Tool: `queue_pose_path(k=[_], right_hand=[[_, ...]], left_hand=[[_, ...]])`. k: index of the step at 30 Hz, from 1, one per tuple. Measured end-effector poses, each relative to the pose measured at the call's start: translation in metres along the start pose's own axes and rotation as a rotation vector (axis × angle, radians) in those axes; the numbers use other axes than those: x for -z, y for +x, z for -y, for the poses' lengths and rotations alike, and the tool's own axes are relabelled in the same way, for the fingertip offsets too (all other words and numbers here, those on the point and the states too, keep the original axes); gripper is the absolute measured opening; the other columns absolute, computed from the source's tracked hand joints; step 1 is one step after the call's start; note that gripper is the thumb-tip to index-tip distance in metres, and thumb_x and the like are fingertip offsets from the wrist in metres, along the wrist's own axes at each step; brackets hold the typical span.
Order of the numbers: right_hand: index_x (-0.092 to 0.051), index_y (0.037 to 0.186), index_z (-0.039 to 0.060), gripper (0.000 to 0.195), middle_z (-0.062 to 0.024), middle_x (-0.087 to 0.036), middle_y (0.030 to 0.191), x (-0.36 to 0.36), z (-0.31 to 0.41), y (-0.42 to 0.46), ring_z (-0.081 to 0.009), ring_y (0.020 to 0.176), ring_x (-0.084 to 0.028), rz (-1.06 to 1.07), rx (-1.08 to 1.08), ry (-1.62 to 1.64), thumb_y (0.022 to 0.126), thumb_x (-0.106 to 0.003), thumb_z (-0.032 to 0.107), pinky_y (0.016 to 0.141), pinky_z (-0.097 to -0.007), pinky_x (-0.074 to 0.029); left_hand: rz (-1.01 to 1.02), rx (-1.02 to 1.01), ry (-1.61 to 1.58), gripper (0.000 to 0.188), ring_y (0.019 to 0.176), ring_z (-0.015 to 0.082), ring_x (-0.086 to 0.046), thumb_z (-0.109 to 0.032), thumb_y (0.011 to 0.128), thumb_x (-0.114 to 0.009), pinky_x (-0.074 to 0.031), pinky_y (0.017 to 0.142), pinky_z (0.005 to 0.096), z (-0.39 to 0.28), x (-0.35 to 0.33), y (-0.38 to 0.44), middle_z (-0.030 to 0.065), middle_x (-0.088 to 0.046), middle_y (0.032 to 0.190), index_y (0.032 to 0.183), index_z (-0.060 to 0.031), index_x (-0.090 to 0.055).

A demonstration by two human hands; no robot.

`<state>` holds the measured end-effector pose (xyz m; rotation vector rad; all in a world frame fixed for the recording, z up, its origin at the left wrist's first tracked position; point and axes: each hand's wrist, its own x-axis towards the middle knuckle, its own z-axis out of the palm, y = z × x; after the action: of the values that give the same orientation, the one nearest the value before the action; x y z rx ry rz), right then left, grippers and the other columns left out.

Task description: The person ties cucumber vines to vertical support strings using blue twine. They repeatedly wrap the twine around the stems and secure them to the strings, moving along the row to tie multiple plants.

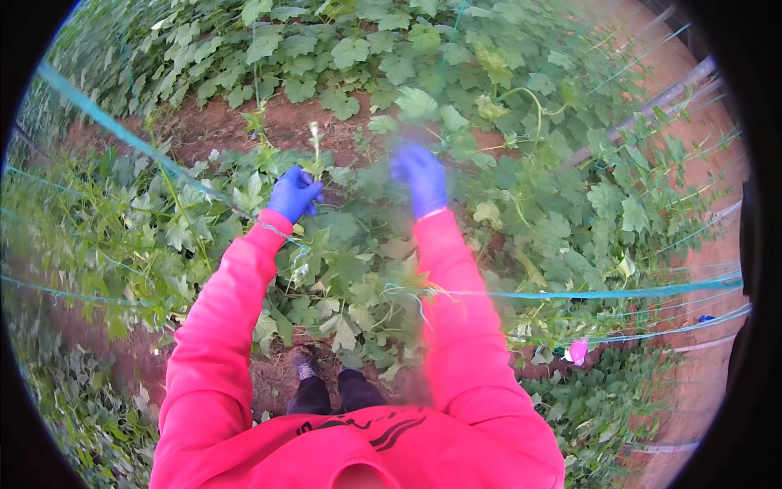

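My left hand, in a blue glove, has its fingers curled around a thin green vine shoot. The shoot's pale tip stands up above the fingers. To its right, my right hand, also gloved in blue, is blurred above the leaves; whether anything is between its fingers is hidden by the blur. Broad lobed vine leaves spread below and between both hands. A teal twine crosses over my left wrist from the upper left. Another teal twine runs from my right forearm to the right.
A dense row of vines grows across the far side, with bare reddish soil before it. Metal poles slant at the right. A pink object hangs by the lower right twines. My shoes stand among leaves.
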<state>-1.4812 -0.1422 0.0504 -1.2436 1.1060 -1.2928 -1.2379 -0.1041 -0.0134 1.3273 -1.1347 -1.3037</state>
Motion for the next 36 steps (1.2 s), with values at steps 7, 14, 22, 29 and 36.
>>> queue_pose_path(k=[7, 14, 22, 29, 36], right_hand=[[-0.069, 0.084, 0.0033, 0.023, -0.0042, -0.063, 0.063, -0.052, -0.033, -0.032, -0.0107, 0.051, -0.056, 0.527, -0.229, -0.321, 0.088, -0.056, 0.022, 0.049, -0.0234, -0.045], [-0.068, 0.081, 0.0035, 0.022, -0.0114, -0.064, 0.065, -0.066, -0.048, -0.024, -0.0228, 0.056, -0.062, 0.604, 0.08, -0.666, 0.081, -0.059, 0.024, 0.055, -0.0341, -0.048], [-0.068, 0.087, 0.0009, 0.014, -0.0089, -0.067, 0.072, -0.051, -0.04, -0.009, -0.0138, 0.062, -0.062, 0.384, 0.025, -0.433, 0.082, -0.062, 0.012, 0.059, -0.0256, -0.048], [-0.068, 0.101, -0.0004, 0.018, -0.0075, -0.068, 0.084, -0.062, -0.012, -0.005, -0.0109, 0.061, -0.062, 0.552, -0.019, 0.004, 0.087, -0.061, 0.009, 0.053, -0.0233, -0.049], [-0.07, 0.094, 0.0037, 0.015, -0.0008, -0.061, 0.067, -0.077, -0.036, -0.005, -0.0075, 0.055, -0.053, 0.382, 0.035, -0.149, 0.083, -0.066, 0.013, 0.048, -0.023, -0.042]], left_hand=[[0.085, -0.15, 0.045, 0.016, 0.052, 0.0091, -0.056, -0.019, 0.088, -0.062, -0.044, 0.047, 0.0233, -0.008, -0.014, -0.001, 0.0035, -0.063, 0.076, 0.089, -0.0058, -0.053], [-0.083, -0.326, 0.213, 0.019, 0.055, 0.0119, -0.056, -0.02, 0.087, -0.062, -0.047, 0.054, 0.0295, 0.007, -0.016, -0.007, 0.0071, -0.062, 0.07, 0.089, -0.0013, -0.056], [0.038, -0.222, -0.092, 0.021, 0.055, 0.0132, -0.062, -0.001, 0.091, -0.047, -0.05, 0.05, 0.0238, -0.018, -0.02, -0.025, 0.0072, -0.065, 0.081, 0.111, -0.0026, -0.052], [0.135, -0.034, -0.082, 0.034, 0.054, 0.0175, -0.064, 0.002, 0.085, -0.052, -0.052, 0.048, 0.0266, -0.031, -0.013, -0.014, 0.0103, -0.065, 0.081, 0.119, -0.0011, -0.05], [0.097, -0.002, -0.041, 0.018, 0.052, 0.0122, -0.06, -0.001, 0.084, -0.056, -0.046, 0.044, 0.0229, -0.026, -0.003, -0.014, 0.0071, -0.065, 0.076, 0.101, -0.0002, -0.056]])
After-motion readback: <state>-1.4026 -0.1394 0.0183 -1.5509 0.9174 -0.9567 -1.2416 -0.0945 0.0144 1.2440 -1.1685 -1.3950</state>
